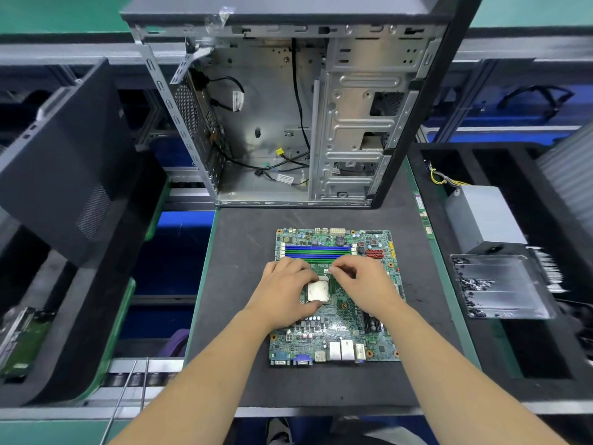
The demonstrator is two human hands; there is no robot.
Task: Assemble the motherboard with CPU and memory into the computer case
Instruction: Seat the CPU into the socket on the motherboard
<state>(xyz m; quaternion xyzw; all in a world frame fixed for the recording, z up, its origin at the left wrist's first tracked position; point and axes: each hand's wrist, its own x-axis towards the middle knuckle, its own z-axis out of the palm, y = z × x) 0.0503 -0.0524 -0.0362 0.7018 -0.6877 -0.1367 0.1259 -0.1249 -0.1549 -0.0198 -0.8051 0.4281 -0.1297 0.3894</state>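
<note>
A green motherboard lies flat on the dark mat, its port side toward me. A silver CPU sits in the socket near the board's middle. My left hand rests on the board with thumb and fingers curled around the CPU's edges. My right hand pinches a thin metal socket lever just above the CPU. Blue and green memory slots run across the far part of the board. The open computer case stands behind the board, with loose cables inside.
A black case side panel leans at the left. At the right stand a grey power supply and a tray of small screws. The dark mat has green edges. Metal rods cross the lower left.
</note>
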